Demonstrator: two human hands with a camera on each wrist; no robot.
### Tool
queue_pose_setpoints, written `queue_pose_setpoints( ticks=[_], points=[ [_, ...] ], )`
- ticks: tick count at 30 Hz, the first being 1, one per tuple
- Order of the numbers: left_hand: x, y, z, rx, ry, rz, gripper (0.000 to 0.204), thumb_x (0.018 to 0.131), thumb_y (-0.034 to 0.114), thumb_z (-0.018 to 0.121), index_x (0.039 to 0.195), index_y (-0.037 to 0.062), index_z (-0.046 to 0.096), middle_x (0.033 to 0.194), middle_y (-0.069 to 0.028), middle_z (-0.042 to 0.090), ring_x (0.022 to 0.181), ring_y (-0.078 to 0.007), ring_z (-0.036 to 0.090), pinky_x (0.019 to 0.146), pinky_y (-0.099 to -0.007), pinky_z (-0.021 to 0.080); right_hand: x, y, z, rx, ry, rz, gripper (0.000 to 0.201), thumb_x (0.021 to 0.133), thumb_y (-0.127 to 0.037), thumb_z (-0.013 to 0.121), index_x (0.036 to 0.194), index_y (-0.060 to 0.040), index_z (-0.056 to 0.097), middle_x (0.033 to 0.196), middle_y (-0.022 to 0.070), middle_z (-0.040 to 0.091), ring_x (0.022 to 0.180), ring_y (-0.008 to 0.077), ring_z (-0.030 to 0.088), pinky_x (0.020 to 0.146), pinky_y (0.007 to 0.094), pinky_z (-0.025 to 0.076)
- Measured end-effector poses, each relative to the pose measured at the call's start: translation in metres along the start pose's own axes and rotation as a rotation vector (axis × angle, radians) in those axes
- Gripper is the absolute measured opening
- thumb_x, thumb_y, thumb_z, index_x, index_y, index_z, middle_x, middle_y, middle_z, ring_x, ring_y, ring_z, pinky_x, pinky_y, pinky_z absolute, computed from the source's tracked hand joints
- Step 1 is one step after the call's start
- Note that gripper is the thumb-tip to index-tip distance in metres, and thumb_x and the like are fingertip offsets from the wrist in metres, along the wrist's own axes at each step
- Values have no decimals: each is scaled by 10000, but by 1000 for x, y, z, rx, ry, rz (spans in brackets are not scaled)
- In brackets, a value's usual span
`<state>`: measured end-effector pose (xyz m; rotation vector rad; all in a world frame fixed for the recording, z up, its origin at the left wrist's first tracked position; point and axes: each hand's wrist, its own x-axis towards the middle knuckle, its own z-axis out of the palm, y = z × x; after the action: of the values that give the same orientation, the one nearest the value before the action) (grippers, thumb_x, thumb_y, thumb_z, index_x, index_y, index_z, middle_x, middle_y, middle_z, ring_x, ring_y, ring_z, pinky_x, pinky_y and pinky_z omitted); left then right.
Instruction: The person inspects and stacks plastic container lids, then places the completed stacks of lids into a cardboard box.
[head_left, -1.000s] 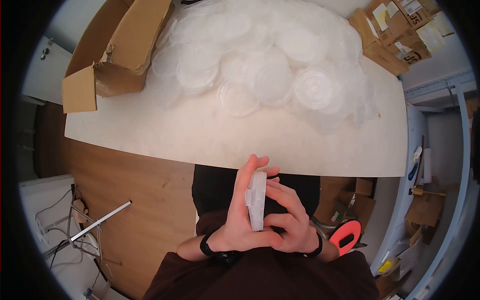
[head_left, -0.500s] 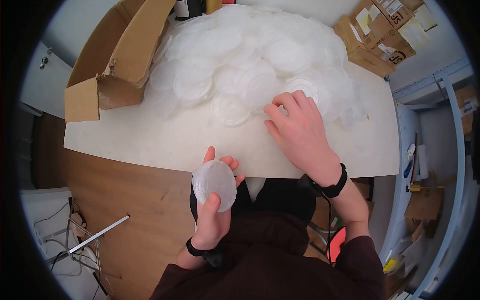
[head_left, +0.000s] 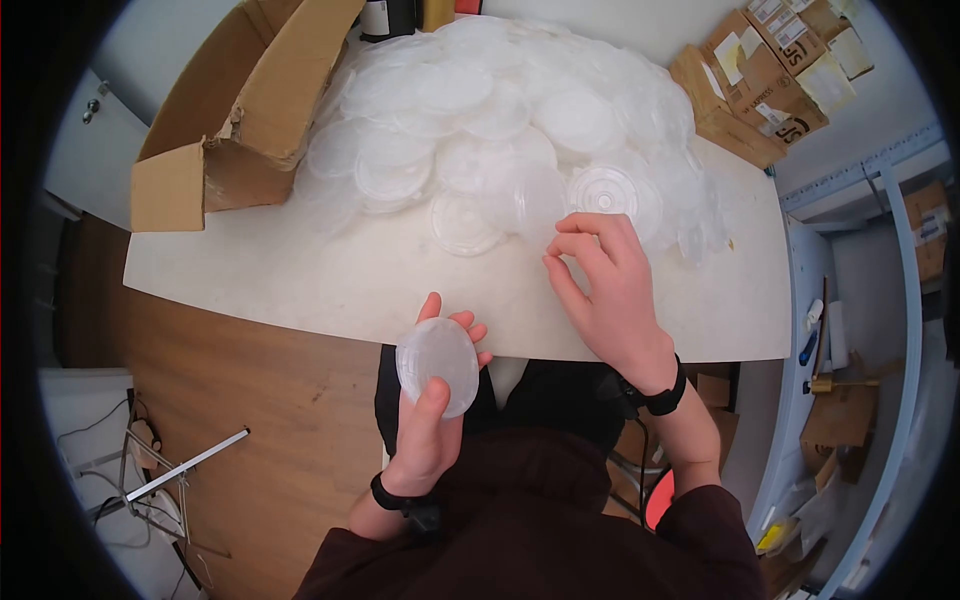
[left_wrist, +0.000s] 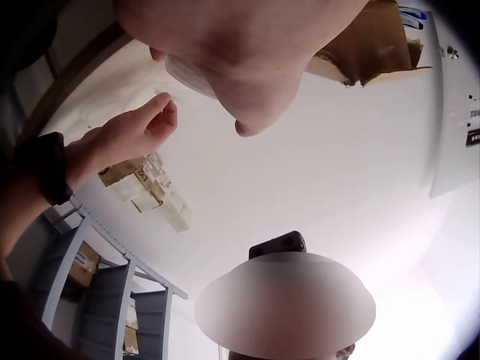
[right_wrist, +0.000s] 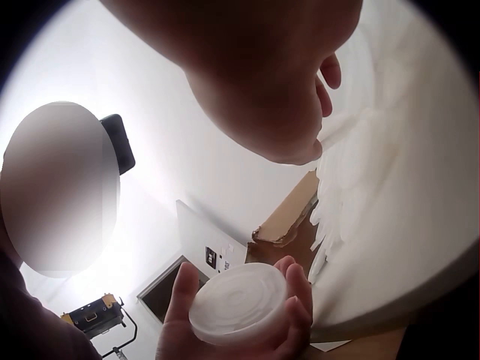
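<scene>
Brown wooden floor (head_left: 290, 400) lies under a large white table (head_left: 250, 265), with an open brown cardboard box (head_left: 275, 85) at its far left and taped brown cartons (head_left: 765, 95) at its far right. On the far half of this table spreads a wide pile of round, translucent plastic lids (head_left: 450, 95). Nearer to the person, at the near edge of the table, the left hand (head_left: 428, 430) is grasping a thick stack of round, translucent white lids (head_left: 440, 360), with the thumb over its face. To the right, the right hand (head_left: 618, 300) is above the table, its fingers bent beside a translucent lid (head_left: 520, 195) at the near side of the pile; whether it pinches this lid, I cannot tell.
</scene>
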<state>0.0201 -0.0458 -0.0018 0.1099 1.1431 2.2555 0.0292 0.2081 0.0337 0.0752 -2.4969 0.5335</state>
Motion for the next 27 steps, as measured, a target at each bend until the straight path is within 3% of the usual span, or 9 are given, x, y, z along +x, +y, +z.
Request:
queue_pose_setpoints(
  ticks=[2,5,7,11,13,19,22,24,27],
  points=[
    [1,-2,3,8,-10,8,1278,973,662,845,1845,51,138,1701,-148,478,1578,-292,494,1286,-492,443,-13,-15,-8,76,31,22,215,881,35,820,1051,-60,728,1276,116,731,1104,356,689,896,438,588],
    [3,-6,4,17,-35,17,1310,968,657,863,1850,60,101,1733,-145,424,1602,-302,462,1317,-509,406,-39,-47,-19,394,-130,17,239,856,-1,858,1039,-50,713,1459,208,695,1303,433,690,1025,481,609],
    [4,-12,6,4,-66,9,1354,949,700,862,1851,67,75,1749,-148,388,1618,-328,445,1327,-527,400,-53,-64,-15,471,-169,-16,220,860,-5,855,1024,-45,714,1470,203,689,1334,437,681,1050,489,615],
    [4,-16,18,-13,-126,3,1403,922,743,864,1851,73,55,1757,-151,366,1633,-350,428,1331,-544,400,-69,-79,-7,461,-180,-11,188,877,-38,847,1003,-32,707,1480,199,681,1333,430,685,1060,499,616],
    [0,-15,21,45,-111,-17,1428,899,777,862,1851,78,58,1756,-156,367,1641,-358,422,1329,-551,407,-75,-79,-4,482,-186,-10,313,824,-30,880,1101,-49,735,1555,216,649,1370,455,672,1094,520,607],
    [-5,-16,15,95,-93,-30,1315,958,622,882,1853,72,91,1736,-164,406,1559,-324,509,1251,-500,478,-64,-56,-26,539,-288,-7,287,867,-72,914,1104,-51,752,1454,169,729,1300,382,727,1032,481,625],
    [-4,-15,12,97,-76,-22,1310,952,619,887,1852,61,115,1709,-162,443,1507,-289,545,1178,-463,521,-38,-11,-43,98,-1,58,191,918,-40,846,1083,-29,751,1244,137,783,1122,374,750,946,484,618],
    [-3,-14,13,116,-63,-14,1360,924,671,894,1851,52,115,1686,-156,461,1459,-263,572,1123,-432,548,-27,18,-47,-192,5,62,174,919,-31,828,1076,-48,755,1359,129,745,1326,373,673,1061,494,572],
    [-3,-17,14,155,-71,32,1382,922,731,867,1852,51,102,1678,-155,467,1406,-247,594,1090,-409,566,-16,33,-45,-377,-64,22,184,911,-27,831,1077,-65,761,1438,111,712,1448,384,604,1131,520,537]
  ],
)
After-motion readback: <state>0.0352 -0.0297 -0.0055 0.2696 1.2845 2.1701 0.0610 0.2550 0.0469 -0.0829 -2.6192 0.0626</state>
